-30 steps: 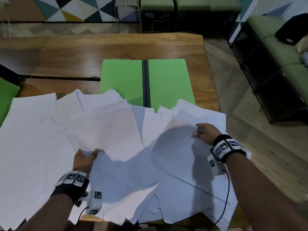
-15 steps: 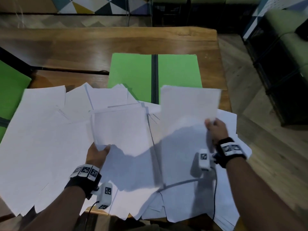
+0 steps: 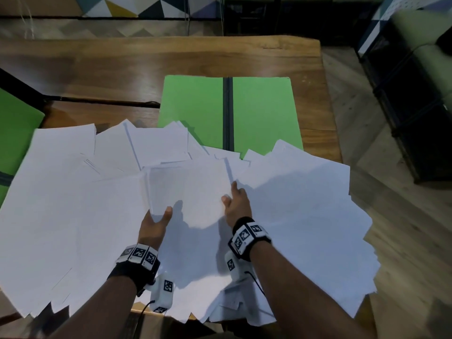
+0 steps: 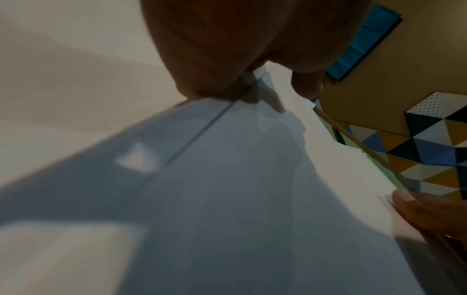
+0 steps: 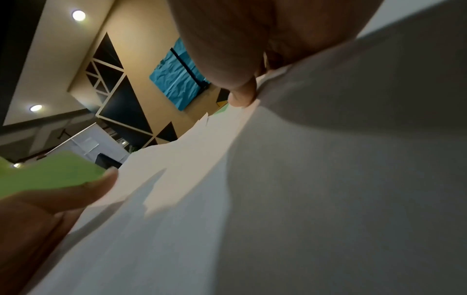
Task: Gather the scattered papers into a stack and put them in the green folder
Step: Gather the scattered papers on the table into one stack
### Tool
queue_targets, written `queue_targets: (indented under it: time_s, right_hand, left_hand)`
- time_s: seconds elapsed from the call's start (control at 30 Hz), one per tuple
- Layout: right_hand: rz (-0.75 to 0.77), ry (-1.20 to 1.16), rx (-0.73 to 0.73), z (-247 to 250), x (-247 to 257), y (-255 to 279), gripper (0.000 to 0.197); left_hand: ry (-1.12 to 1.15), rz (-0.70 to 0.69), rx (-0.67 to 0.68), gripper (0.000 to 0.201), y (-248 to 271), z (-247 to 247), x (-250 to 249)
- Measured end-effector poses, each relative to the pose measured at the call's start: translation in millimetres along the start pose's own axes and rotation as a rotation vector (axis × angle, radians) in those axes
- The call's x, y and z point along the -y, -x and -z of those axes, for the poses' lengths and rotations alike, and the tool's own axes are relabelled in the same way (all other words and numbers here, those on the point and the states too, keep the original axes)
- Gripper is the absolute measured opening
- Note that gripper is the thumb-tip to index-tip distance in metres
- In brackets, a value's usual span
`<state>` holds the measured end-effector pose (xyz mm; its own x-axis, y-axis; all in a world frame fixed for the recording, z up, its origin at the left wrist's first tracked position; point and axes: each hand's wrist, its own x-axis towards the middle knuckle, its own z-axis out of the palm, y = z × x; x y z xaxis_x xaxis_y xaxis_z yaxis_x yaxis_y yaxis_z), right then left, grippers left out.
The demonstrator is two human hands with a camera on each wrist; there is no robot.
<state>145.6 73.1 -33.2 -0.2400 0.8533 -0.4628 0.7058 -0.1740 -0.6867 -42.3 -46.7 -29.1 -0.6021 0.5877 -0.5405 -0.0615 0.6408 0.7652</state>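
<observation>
Loose white papers are spread over the near half of the wooden table. The green folder lies open behind them, its near edge under the sheets. A small paper stack is raised slightly above the spread. My left hand grips its near left corner, thumb on top. My right hand pinches its right edge, thumb on top and index finger along the edge. In the left wrist view the thumb presses on the paper. The right wrist view shows paper between thumb and fingers.
A second green folder lies at the table's left edge. A dark gap runs across the tabletop. Sheets hang over the near table edge. Wooden floor and black crates with green cushions are to the right.
My right hand has brought the lifted sheet down and to the left onto the stack in my left hand. The two hands are now close together on that stack.
</observation>
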Motion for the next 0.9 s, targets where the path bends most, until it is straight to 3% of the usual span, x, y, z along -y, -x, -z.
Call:
queue_targets:
  time_s: [0.1,0.2,0.3,0.37,0.47,0.67,0.83,0.9]
  right_hand:
    - [0.032,0.210,0.072,-4,2,-3,0.057]
    - [0.186,0.442,0.069,17,-9,-6,0.041]
    - [0.318,0.581,0.203,59,-29,1,0.018]
    - [0.330,0.733,0.334,85,-48,12,0.039]
    - [0.370,0.973,0.380,102,-74,27,0.074]
    - [0.312,1.006,0.353,105,-82,27,0.061]
    - [0.122,0.785,0.371,127,-84,22,0.042]
    - [0.055,0.716,0.275,150,-90,11,0.027]
  left_hand:
    - [-0.068,-0.082,-0.023,0.030,8,-5,-6]
    - [-0.114,-0.091,-0.048,0.035,0,-5,2]
    - [-0.120,-0.070,-0.049,0.038,-10,-6,14]
    - [-0.112,-0.081,-0.055,0.036,-9,-7,11]
    - [-0.115,-0.087,-0.062,0.035,-7,-7,6]
    - [-0.116,-0.101,-0.072,0.034,-8,-8,10]
    - [-0.086,-0.085,-0.087,0.030,-5,-9,7]
    - [-0.077,-0.077,-0.107,0.028,-2,-8,7]
